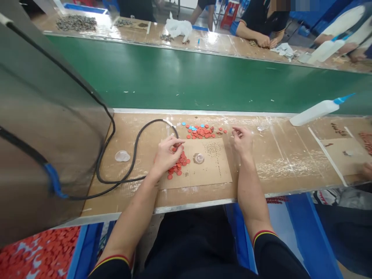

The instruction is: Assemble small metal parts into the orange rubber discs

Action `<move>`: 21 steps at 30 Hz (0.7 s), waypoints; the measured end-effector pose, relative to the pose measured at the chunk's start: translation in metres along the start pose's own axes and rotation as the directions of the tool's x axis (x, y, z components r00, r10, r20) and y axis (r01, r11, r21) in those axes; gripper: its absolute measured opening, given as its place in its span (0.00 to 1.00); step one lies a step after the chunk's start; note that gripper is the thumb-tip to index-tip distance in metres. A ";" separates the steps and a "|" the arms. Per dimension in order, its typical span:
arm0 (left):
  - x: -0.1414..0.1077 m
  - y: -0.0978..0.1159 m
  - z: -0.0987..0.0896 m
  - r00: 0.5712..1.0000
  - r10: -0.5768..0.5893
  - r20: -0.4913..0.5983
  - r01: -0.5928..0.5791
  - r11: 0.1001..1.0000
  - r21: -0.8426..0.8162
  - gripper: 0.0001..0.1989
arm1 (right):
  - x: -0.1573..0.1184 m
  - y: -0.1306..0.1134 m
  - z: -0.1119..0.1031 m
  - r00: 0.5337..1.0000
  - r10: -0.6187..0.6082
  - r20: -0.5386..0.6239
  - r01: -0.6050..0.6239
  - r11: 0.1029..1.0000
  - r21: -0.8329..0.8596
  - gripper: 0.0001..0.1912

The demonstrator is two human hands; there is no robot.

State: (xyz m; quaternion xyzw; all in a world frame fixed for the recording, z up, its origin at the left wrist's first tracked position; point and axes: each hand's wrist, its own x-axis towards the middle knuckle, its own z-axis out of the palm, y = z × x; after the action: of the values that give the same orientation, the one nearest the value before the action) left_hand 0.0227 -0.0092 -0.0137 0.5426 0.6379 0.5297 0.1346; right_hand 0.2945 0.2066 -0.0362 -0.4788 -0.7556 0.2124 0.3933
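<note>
Two hands: left hand (167, 155) narrow over red discs (178, 166) (holding one? cannot tell); right hand (241, 140) loosely curled, empty.
Two piles: nearer on cardboard sheet (215, 174), far pile (202, 131) beyond it, red and blue.

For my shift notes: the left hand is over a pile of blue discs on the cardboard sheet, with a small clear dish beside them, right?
Not quite. The head view shows that the discs under the left hand are red, not blue. The rest stands: they lie on the cardboard sheet, with a small clear dish beside them.
</note>
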 end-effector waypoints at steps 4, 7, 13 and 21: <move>0.000 0.004 -0.002 1.000 -0.017 0.004 0.017 0.999 0.044 0.08 | -0.005 -0.011 0.001 0.998 0.041 -0.037 -0.034 0.985 0.170 0.13; 0.001 0.008 -0.003 0.999 0.001 0.032 -0.005 0.992 0.126 0.09 | -0.006 -0.017 0.009 0.999 0.024 -0.042 -0.017 0.987 0.162 0.11; 0.005 0.003 -0.011 0.984 0.064 0.165 -0.101 0.969 0.226 0.12 | -0.006 -0.023 0.011 0.999 -0.020 -0.046 0.027 0.985 0.171 0.07; 0.008 -0.026 -0.013 0.889 0.010 0.457 -0.243 0.858 0.454 0.18 | -0.007 -0.031 0.010 0.998 -0.052 -0.034 0.058 0.977 0.205 0.07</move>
State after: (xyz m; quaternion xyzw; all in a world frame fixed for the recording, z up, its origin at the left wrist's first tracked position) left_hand -0.0043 -0.0058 -0.0261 0.7054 0.6677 0.2185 0.0940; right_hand 0.2714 0.1869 -0.0234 -0.4175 -0.7368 0.2720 0.4570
